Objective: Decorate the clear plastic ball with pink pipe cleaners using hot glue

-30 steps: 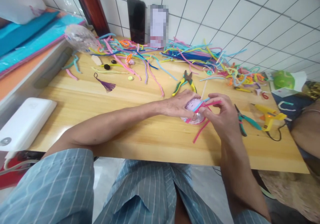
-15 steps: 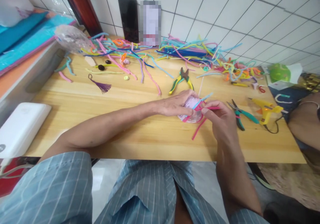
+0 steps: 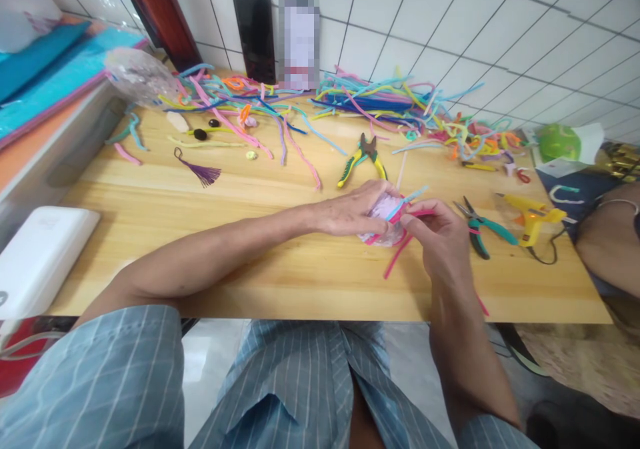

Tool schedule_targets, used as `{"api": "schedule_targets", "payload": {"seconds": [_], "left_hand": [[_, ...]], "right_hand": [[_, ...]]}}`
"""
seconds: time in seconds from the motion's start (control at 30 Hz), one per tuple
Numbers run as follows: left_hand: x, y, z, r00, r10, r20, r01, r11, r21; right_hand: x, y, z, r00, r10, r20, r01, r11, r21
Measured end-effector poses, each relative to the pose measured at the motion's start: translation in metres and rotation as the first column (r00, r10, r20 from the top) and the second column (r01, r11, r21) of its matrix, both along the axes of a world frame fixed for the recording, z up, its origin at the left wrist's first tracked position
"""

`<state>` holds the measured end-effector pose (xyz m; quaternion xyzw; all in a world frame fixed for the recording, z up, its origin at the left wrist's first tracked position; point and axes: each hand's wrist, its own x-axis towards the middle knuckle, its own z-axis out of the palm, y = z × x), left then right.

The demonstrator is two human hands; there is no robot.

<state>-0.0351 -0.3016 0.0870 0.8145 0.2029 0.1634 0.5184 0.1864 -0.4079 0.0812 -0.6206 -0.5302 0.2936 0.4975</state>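
My left hand (image 3: 350, 212) curls around a pale pink fuzzy ball (image 3: 383, 219) resting on the wooden table (image 3: 280, 262). My right hand (image 3: 440, 235) pinches a bright pink pipe cleaner (image 3: 397, 259) that wraps against the ball, beside a light blue pipe cleaner (image 3: 410, 199) sticking out above it. Both hands meet at the ball, fingers closed. The loose end of the pink pipe cleaner trails toward the table's front edge.
Heaps of coloured pipe cleaners (image 3: 380, 105) cover the table's far side. Yellow-green pliers (image 3: 363, 159) lie just beyond my hands, teal pliers (image 3: 480, 225) and a yellow glue gun (image 3: 533, 215) to the right. A purple tassel (image 3: 200, 169), a white box (image 3: 40, 252), another person's arm (image 3: 607, 242).
My hands stay on the ball; the right hand's fingers have shifted slightly, drawing the pink pipe cleaner closer against it. The view has drifted a little.
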Motion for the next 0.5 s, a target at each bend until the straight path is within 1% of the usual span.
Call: {"api": "schedule_targets", "payload": {"seconds": [0.13,0.23,0.4,0.5], "left_hand": [[0.001,-0.002,-0.001,0.999,-0.007,0.037,0.006,0.999,0.035],[0.001,-0.003,-0.001,0.999,-0.009,0.046,0.007,0.999,0.043],[0.002,-0.003,-0.003,0.999,0.019,0.033,-0.020,0.999,0.028],[0.003,-0.003,-0.006,0.998,0.065,0.010,-0.065,0.998,-0.016]], "right_hand": [[0.007,0.001,-0.002,1.000,0.021,0.017,-0.020,0.999,-0.036],[0.006,0.002,0.000,1.000,0.026,0.018,-0.025,0.999,-0.045],[-0.003,0.001,0.005,0.999,-0.013,0.034,0.014,1.000,-0.014],[-0.005,0.001,0.007,0.999,-0.006,0.043,0.007,1.000,-0.024]]}}
